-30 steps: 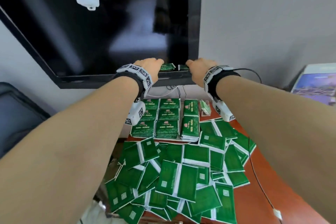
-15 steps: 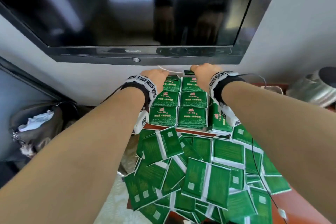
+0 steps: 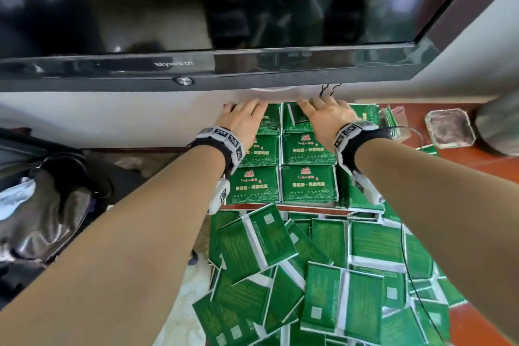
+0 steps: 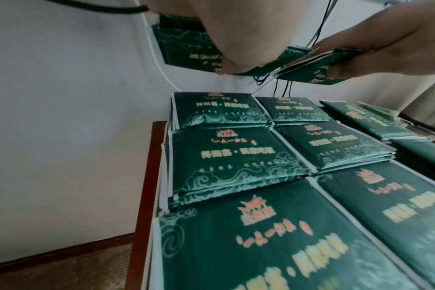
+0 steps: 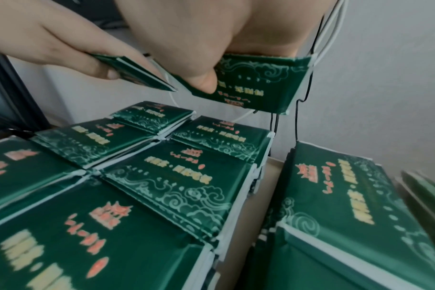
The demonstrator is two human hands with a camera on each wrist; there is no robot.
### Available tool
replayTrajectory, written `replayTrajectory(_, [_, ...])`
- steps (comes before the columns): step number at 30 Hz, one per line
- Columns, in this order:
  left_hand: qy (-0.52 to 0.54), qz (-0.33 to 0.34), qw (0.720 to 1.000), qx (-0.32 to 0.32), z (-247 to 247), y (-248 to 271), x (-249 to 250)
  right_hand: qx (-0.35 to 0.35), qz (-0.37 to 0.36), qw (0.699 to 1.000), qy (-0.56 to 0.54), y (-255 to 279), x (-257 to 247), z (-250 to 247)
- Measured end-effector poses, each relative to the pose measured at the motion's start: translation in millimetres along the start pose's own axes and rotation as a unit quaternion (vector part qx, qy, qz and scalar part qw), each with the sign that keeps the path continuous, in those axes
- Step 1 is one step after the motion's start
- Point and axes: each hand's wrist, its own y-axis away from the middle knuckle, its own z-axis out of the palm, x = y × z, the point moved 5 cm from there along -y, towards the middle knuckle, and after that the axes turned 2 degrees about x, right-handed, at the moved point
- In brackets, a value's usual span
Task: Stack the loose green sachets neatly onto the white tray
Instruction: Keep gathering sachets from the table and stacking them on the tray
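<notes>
Neat stacks of green sachets [image 3: 280, 166] fill the white tray [image 3: 362, 213] against the wall. A heap of loose green sachets [image 3: 309, 275] lies in front of the tray. My left hand [image 3: 244, 114] pinches a small bundle of sachets [image 4: 186, 47] just above the far left stack. My right hand [image 3: 317, 109] pinches another bundle [image 5: 256, 82] above the far middle stack. In both wrist views the held bundles hang a little above the stacks, thumbs underneath. The two hands are close together, almost touching.
A black TV [image 3: 252, 70] hangs low over the far row, with cables [image 3: 328, 90] dangling behind the hands. A clear holder [image 3: 393, 121] and a glass ashtray [image 3: 449, 128] stand right of the tray on the red-brown table [image 3: 477, 166]. A dark bag [image 3: 56, 205] sits lower left.
Both hands have come down from the TV's lower edge to the tray's far row, still holding their sachets. The head view has tilted downward.
</notes>
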Motion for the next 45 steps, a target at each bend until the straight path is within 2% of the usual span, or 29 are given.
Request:
replayTrajectory(9, [-0.014,0.014,1.000,0.011,28.7,-27.7,-5.8,0.002,0.015,1.000,0.005,-26.8,0.0,28.8])
replayTrajectory(13, [-0.005,0.019,1.000,0.013,35.5,-31.2,-8.6,0.029,0.014,0.999,0.014,-33.8,-2.0,32.5])
replayTrajectory(18, [-0.007,0.034,0.999,-0.022,33.6,-33.3,-11.3,0.032,0.007,0.999,-0.019,-37.7,-5.3,38.1])
replayTrajectory(32, [-0.033,0.061,0.997,-0.014,26.2,-49.2,-17.7,0.044,-0.002,0.998,-0.041,-45.2,-4.8,35.7])
replayTrajectory(40, [-0.016,0.053,0.998,0.021,13.8,-32.9,-14.5,0.045,0.006,0.998,-0.047,-25.7,-0.5,18.5])
replayTrajectory(45, [-0.013,0.057,0.998,0.038,-8.4,0.4,18.8,0.056,0.037,0.995,-0.079,20.7,12.7,-8.8])
